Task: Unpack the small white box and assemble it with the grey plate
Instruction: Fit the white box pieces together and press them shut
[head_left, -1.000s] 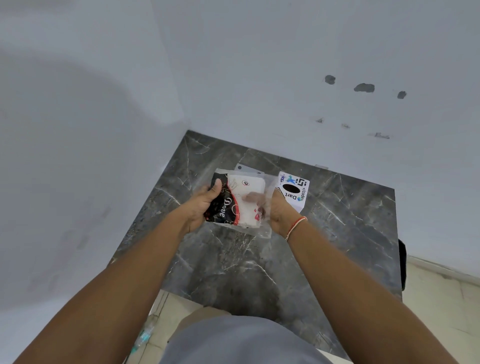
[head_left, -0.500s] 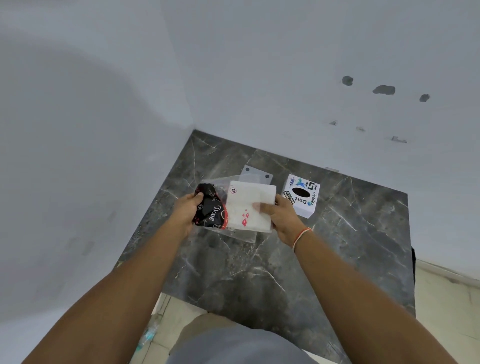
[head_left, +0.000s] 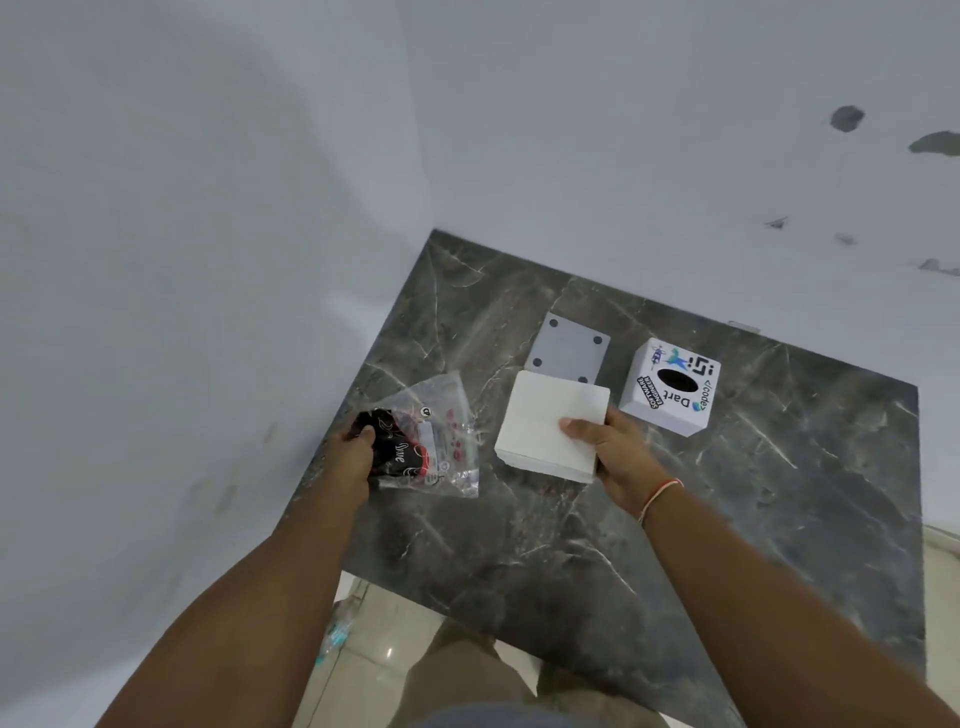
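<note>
A dark grey marble counter (head_left: 649, 525) with pale veins fills a corner between 2 white walls. Flat on it near the back lies a grey plate (head_left: 567, 349) with 4 dark holes, 1 at each corner; its near edge is hidden behind a flat white box held above it. Just to the right of the plate, apart from it, stands a white cube-shaped box (head_left: 670, 385) printed with stickers and a black oval on top. At the left edge a clear plastic bag (head_left: 441, 441) seems to rest on the surface.
</note>
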